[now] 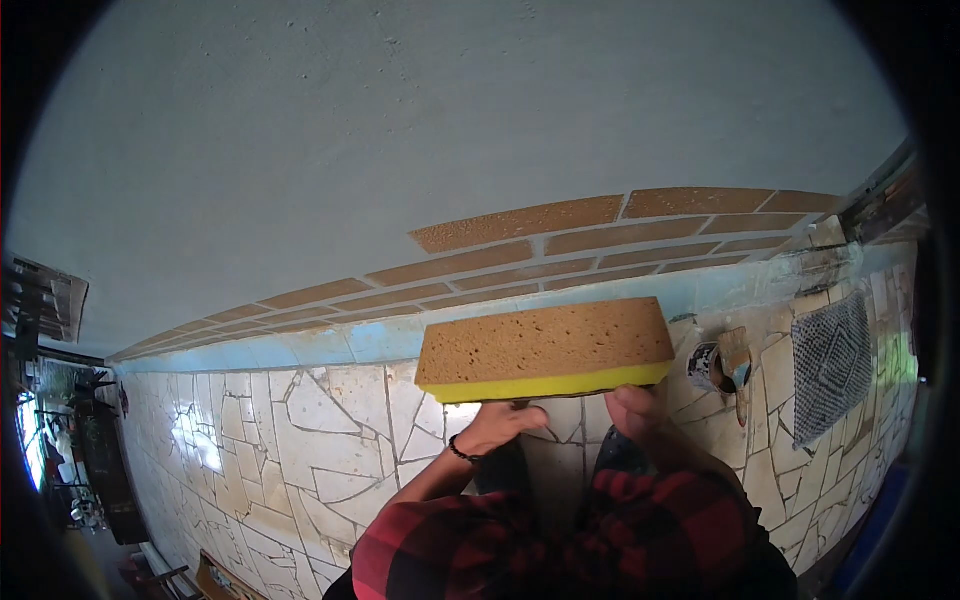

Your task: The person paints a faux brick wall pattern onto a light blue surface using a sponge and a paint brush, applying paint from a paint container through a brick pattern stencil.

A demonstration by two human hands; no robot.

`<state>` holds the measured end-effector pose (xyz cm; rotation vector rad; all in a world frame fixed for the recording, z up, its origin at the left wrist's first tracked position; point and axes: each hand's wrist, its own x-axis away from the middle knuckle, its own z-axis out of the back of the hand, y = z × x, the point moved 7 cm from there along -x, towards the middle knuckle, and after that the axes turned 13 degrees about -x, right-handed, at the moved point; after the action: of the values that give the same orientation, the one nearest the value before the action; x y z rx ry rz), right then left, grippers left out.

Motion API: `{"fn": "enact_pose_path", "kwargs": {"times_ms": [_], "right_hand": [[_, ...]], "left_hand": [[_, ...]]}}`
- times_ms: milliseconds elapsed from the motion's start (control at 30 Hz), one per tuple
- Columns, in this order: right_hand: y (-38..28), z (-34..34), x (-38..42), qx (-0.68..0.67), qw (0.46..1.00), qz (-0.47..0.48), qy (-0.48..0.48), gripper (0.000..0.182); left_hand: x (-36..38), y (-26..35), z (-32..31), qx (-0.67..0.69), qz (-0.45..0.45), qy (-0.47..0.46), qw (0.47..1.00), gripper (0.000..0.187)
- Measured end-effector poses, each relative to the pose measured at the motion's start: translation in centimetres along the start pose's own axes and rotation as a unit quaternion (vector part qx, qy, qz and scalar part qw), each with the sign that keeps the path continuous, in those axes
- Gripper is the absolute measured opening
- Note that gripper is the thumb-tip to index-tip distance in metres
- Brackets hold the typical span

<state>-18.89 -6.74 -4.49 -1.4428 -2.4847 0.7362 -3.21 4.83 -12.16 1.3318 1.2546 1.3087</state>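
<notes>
Gripping from below, the left hand (497, 424) and right hand (636, 408) both close their fingers on the underside of a big sponge (545, 348). Its long axis runs side to side, brown pitted face up, yellow layer toward the person, held against the wall (400, 150) just above the tiled floor (300, 440).

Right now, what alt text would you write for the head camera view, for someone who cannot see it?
Two hands hold a large sponge, brown on top and yellow beneath, up near a pale wall partly painted with brick shapes. The left hand wears a dark wristband; the right hand grips its underside. Below lies a cracked-stone floor.
</notes>
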Motion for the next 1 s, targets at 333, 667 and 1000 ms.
{"fn": "enact_pose_path", "kwargs": {"times_ms": [333, 667, 1000], "right_hand": [[1.1, -0.9, 0.5, 0.055, 0.995, -0.071, -0.032, 0.09], [1.8, -2.2, 0.4, 0.235, 0.96, -0.075, -0.13, 0.084], [6.4, 1.4, 1.8, 0.219, 0.953, -0.198, -0.073, 0.037]], "left_hand": [[0.7, 3.1, 2.0, 0.232, -0.09, 0.061, 0.967, 0.086], [1.9, 2.7, 4.3, 0.268, -0.069, 0.102, 0.956, 0.094], [4.7, 0.2, 5.7, 0.333, -0.087, 0.147, 0.927, 0.067]]}}
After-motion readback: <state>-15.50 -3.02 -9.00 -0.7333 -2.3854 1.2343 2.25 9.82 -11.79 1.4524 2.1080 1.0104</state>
